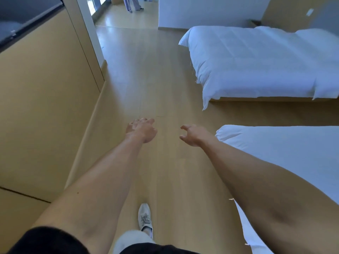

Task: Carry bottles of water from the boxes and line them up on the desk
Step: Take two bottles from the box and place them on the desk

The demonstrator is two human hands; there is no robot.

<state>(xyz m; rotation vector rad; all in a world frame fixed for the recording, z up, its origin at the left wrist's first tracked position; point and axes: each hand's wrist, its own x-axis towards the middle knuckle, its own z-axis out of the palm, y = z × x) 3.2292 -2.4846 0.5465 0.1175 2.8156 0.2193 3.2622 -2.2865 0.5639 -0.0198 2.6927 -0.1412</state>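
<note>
Both the left hand (142,130) and the right hand (193,134) reach toward twelve o'clock over bare floor (156,79), fingers loosely curled on nothing, level with each other, no bottle or box in view.

Soft, even daylight fills the room, seemingly entering through the doorway at 12 o'clock, where the pale glossy wooden floor (126,21) shows a mild sheen. Shadows are faint. The white quilted beds (256,61) carry a bluish cast. Wide-angle distortion bends the edges; both outstretched forearms look slightly soft, perhaps from motion blur.
</note>
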